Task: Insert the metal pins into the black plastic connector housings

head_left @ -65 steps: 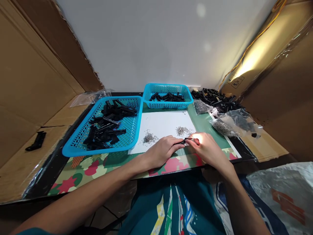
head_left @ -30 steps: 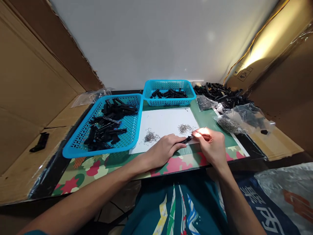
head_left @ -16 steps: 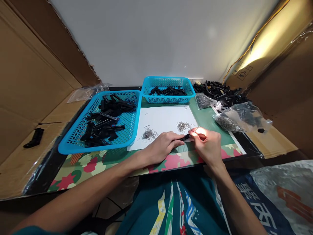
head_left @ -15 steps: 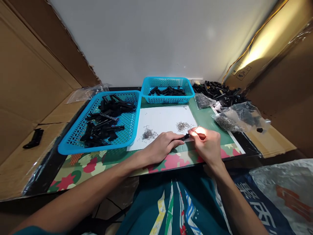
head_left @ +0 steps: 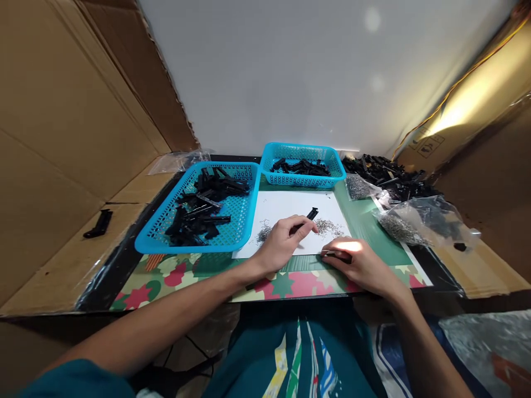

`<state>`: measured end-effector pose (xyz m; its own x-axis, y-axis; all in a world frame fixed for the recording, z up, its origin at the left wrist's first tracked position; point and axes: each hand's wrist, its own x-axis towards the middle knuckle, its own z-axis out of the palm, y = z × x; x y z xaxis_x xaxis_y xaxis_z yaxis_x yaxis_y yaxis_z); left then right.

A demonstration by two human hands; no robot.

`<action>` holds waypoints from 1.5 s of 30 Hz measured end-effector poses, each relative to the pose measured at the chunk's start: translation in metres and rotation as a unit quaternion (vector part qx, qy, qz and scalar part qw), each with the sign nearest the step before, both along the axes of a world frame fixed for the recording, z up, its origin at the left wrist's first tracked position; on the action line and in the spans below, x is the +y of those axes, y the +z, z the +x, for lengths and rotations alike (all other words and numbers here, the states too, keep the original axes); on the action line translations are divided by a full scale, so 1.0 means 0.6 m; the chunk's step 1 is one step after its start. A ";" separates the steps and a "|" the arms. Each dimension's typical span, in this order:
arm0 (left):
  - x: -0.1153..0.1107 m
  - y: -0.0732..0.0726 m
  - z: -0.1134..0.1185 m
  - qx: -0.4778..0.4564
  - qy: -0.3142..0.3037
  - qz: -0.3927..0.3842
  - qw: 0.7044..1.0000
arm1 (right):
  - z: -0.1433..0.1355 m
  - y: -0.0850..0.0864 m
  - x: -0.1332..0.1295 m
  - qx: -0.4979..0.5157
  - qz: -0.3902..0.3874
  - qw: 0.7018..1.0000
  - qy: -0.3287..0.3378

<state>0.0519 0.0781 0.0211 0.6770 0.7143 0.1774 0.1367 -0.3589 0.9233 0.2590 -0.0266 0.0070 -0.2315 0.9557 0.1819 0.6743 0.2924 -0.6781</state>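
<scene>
My left hand (head_left: 286,239) is closed around a slim black plastic part (head_left: 313,213), whose notched end sticks up past the fingers above the white sheet (head_left: 286,205). To its right, my right hand (head_left: 357,262) rests low at the sheet's front edge, fingers pinched together. A thin, stick-like tool (head_left: 327,252) shows at those fingertips; its exact kind is unclear. One pile of small metal springs (head_left: 329,227) lies just beyond the hands. Another pile of springs (head_left: 264,232) is partly covered by my left hand.
A large blue basket (head_left: 243,239) of black parts stands left, a smaller blue basket (head_left: 305,181) behind. At right are a heap of black parts (head_left: 385,174) and plastic bags of springs (head_left: 400,226). A single black part (head_left: 98,224) lies on cardboard at far left.
My left hand has lifted the black part and turned its end upward, away from my right hand. My right hand has drawn back toward the table's front edge. The camera view has shifted.
</scene>
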 end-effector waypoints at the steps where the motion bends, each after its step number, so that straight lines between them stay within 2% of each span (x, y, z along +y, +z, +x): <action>1: 0.000 0.000 0.000 0.002 -0.005 0.002 1.000 | 0.001 -0.003 0.003 -0.008 -0.001 1.000 0.006; 4: 0.000 -0.001 0.002 0.001 -0.010 0.003 1.000 | -0.002 -0.005 0.005 -0.061 -0.002 0.998 0.005; 7: -0.002 0.000 0.002 0.000 -0.009 -0.003 1.000 | -0.012 0.004 -0.001 -0.122 -0.019 0.992 -0.013; 9: -0.002 0.000 0.003 -0.001 -0.012 -0.005 1.000 | -0.018 0.012 -0.007 -0.126 -0.029 0.991 -0.031; 11: -0.002 0.001 0.003 -0.003 -0.014 -0.005 1.000 | -0.025 0.017 -0.013 -0.070 -0.032 0.996 -0.050; 14: -0.005 0.001 0.003 -0.007 -0.014 0.003 1.000 | -0.039 0.018 -0.015 0.128 -0.032 0.986 -0.101; 16: -0.009 0.002 0.003 -0.004 -0.020 0.011 1.000 | -0.054 0.013 -0.010 0.283 -0.031 0.946 -0.158; 18: -0.014 0.004 0.003 -0.002 -0.035 0.024 0.999 | -0.074 0.006 -0.003 0.423 -0.039 0.884 -0.197; 21: -0.021 0.006 0.001 -0.010 -0.048 0.044 0.998 | -0.106 -0.004 0.007 0.581 -0.068 0.793 -0.169; 23: -0.023 0.006 0.000 -0.015 -0.039 0.053 0.998 | -0.124 -0.006 0.010 0.637 -0.073 0.753 -0.148; 27: -0.026 0.002 -0.002 -0.029 -0.036 0.072 0.996 | -0.146 0.000 0.008 0.685 -0.055 0.710 -0.155; 33: -0.029 -0.004 0.000 -0.045 -0.036 0.082 0.995 | -0.167 0.000 0.007 0.705 -0.016 0.677 -0.209; 35: -0.030 -0.004 0.001 -0.040 -0.033 0.084 0.995 | -0.170 -0.004 0.007 0.696 -0.009 0.681 -0.228; 37: -0.029 -0.002 0.001 -0.033 -0.025 0.086 0.995 | -0.165 -0.008 0.006 0.667 -0.001 0.704 -0.246; 39: -0.027 -0.001 0.001 -0.024 -0.019 0.084 0.996 | -0.152 -0.009 0.003 0.601 0.021 0.752 -0.271; 42: -0.024 0.000 0.000 -0.013 -0.024 0.079 0.997 | -0.122 -0.006 -0.001 0.420 0.069 0.853 -0.302; 45: -0.023 -0.001 -0.001 -0.003 -0.035 0.079 0.996 | -0.091 -0.003 -0.004 0.232 0.109 0.927 -0.275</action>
<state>0.0515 0.0643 0.0208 0.7233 0.6278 0.2877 0.1004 -0.5079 0.8556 0.2043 -0.0288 0.0052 0.4315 0.8344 0.3428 0.4131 0.1551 -0.8974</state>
